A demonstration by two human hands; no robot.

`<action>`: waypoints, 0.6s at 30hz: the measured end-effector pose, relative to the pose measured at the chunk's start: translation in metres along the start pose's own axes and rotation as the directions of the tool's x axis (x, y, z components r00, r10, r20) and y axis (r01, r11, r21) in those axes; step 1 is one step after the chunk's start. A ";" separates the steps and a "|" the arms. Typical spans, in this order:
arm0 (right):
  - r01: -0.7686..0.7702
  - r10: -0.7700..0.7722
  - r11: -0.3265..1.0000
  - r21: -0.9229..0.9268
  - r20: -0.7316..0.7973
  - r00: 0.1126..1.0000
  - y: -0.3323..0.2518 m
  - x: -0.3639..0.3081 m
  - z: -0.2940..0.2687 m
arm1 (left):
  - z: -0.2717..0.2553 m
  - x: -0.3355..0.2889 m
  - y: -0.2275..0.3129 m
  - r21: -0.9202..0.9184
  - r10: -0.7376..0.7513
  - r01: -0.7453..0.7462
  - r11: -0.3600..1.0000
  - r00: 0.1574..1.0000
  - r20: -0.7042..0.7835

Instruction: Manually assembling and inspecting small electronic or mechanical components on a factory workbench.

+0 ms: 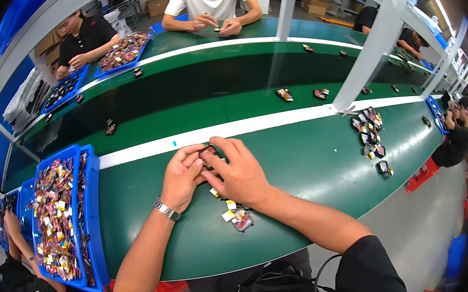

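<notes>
Head view, looking down on a green work surface (315, 160) beside a dark green conveyor belt (195, 101). Left hand (182, 177), with a metal watch at the wrist, and right hand (240, 174) meet over the near edge of the belt; both are closed in a narrow pinch on one small, flat, dark rectangular part with a reddish face (207, 150), held between fingertips just above the surface. Directly below the right hand lies a small loose cluster of similar parts with yellow and white tabs (235, 214), near the table's front edge. A blue plastic tray heaped with mixed red and yellow parts (59, 215) stands to the left, well apart; a second pile of finished-looking parts (369, 132) lies to the right. Risks, as judged: the part is small and gripped only at its edges, so uneven pressure could let it slip onto the belt. The right wrist hovers close over the loose cluster and could brush pieces off the front edge.
</notes>
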State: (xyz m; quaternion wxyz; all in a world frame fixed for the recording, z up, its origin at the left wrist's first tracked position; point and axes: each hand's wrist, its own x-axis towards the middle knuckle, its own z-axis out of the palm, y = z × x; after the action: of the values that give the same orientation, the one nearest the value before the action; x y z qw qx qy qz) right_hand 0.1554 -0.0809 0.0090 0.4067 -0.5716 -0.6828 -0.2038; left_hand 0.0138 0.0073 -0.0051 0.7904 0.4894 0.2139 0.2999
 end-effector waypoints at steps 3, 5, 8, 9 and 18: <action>-0.124 0.113 0.980 0.159 0.076 0.991 0.007 -0.004 0.008 | 0.000 0.002 0.002 0.011 -0.004 0.004 1.000 1.000 0.015; -0.162 0.147 0.970 0.180 0.093 0.985 0.019 0.007 0.009 | 0.003 0.002 0.002 -0.044 0.033 -0.033 0.999 0.999 0.005; -0.195 0.198 0.967 0.165 -0.005 0.980 0.069 0.026 0.026 | 0.009 0.002 0.006 -0.082 0.065 -0.066 0.994 0.998 -0.013; -0.255 0.255 0.960 0.115 0.016 0.967 0.088 0.030 0.032 | 0.009 0.001 0.008 -0.043 0.048 -0.047 0.998 0.999 0.014; -0.320 0.318 0.935 -0.152 -0.036 0.947 0.159 0.027 0.013 | -0.003 -0.001 0.005 0.057 0.021 -0.025 0.998 0.997 0.071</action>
State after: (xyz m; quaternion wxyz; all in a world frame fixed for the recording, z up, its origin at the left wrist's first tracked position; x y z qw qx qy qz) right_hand 0.3017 -0.0130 -0.0070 0.3924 -0.7037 -0.5607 -0.1909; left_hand 0.0097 0.0108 -0.0018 0.7794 0.5249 0.1887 0.2853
